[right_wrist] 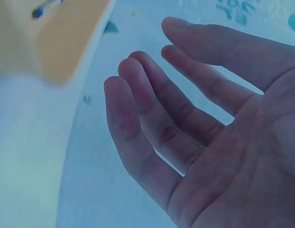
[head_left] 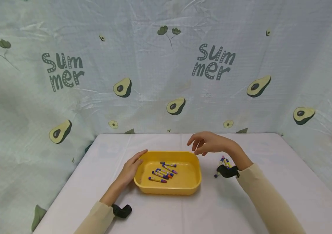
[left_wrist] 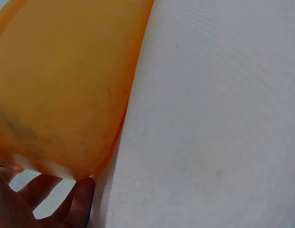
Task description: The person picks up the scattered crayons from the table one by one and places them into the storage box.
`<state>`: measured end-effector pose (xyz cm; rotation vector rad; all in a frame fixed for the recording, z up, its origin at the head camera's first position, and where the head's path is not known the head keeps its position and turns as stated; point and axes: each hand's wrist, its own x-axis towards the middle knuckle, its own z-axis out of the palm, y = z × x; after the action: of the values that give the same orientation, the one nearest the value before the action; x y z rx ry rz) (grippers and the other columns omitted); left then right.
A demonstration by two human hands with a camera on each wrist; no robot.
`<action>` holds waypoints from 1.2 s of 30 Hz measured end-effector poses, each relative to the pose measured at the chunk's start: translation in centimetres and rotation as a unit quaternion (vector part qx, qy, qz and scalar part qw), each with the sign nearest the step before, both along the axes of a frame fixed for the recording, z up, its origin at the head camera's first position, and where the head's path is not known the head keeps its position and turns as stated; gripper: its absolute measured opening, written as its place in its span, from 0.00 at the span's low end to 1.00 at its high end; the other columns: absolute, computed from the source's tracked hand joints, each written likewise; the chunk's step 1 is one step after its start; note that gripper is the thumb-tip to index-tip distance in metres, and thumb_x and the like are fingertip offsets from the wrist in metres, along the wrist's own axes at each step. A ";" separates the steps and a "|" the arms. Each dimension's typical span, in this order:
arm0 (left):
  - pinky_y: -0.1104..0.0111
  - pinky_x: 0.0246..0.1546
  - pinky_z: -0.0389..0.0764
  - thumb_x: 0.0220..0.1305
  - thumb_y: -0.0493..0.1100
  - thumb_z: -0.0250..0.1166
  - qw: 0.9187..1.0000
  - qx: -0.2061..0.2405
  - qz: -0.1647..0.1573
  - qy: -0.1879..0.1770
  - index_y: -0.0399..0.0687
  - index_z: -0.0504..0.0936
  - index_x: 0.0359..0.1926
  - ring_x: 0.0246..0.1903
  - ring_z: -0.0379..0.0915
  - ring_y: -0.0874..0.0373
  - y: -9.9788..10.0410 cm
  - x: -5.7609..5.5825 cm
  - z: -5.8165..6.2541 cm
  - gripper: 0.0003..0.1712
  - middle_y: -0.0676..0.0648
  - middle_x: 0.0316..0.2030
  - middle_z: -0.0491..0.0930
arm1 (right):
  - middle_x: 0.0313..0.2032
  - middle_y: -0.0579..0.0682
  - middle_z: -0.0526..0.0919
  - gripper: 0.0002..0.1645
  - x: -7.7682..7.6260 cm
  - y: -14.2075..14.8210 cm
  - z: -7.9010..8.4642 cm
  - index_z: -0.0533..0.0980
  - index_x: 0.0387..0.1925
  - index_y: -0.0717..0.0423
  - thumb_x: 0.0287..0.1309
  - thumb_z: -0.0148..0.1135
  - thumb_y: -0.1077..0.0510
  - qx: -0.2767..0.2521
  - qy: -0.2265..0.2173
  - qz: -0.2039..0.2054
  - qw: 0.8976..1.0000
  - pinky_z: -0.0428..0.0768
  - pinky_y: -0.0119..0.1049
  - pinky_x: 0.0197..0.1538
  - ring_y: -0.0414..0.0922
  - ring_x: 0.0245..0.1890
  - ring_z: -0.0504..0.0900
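Note:
Several wax crayons, among them a purple-tipped crayon (head_left: 157, 179), lie loosely inside a shallow yellow tray (head_left: 183, 192). At the tray's left end, my left hand (head_left: 130, 168) rests with its fingers fairly straight along the rim and outer wall. The left wrist view shows these fingertips right at the tray's end wall (left_wrist: 66, 85). My right hand (head_left: 210, 142) hovers above the tray's back right corner, fingers loosely bent and palm down. Nothing shows between the thumb and fingers of the right hand (right_wrist: 185, 123) in the right wrist view.
More crayons (head_left: 223, 159) lie in a small pile right of the tray, partly hidden by my right wrist and its black strap (head_left: 227, 171). A white cloth covers the table (head_left: 160, 214). Behind it hangs a pale curtain (head_left: 142, 65) printed with avocados.

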<state>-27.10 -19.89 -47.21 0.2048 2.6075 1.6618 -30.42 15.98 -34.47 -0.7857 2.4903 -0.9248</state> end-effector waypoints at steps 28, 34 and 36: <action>0.46 0.80 0.53 0.81 0.42 0.43 1.000 0.002 -0.008 0.007 0.56 0.67 0.77 0.80 0.53 0.44 -0.2 -0.2 0.1 0.28 0.46 0.79 0.61 | 0.52 0.67 0.81 0.28 0.6 12.8 -8.9 0.74 0.62 0.68 0.62 0.67 0.62 -0.035 -0.040 -0.169 0.984 0.87 0.42 0.42 0.48 0.42 0.84; 0.46 0.81 0.52 0.81 0.43 0.43 1.000 0.002 -0.008 0.007 0.56 0.67 0.77 0.81 0.52 0.44 -0.1 -0.2 0.0 0.28 0.46 0.79 0.61 | 0.45 0.60 0.81 0.27 0.3 12.9 -9.9 0.76 0.59 0.65 0.57 0.69 0.64 -0.017 -0.036 -0.181 0.983 0.85 0.38 0.39 0.46 0.36 0.80; 0.46 0.81 0.52 0.81 0.43 0.43 1.000 0.001 -0.007 0.006 0.56 0.67 0.77 0.81 0.51 0.45 -0.2 -0.1 0.0 0.28 0.47 0.79 0.61 | 0.44 0.59 0.80 0.28 0.4 12.9 -10.0 0.76 0.59 0.65 0.56 0.69 0.64 -0.013 -0.038 -0.179 0.983 0.84 0.38 0.38 0.46 0.35 0.79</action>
<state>-27.22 -20.05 -47.21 0.2338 2.6072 1.6649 -30.07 28.90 -44.52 -0.3036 2.6031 -1.0839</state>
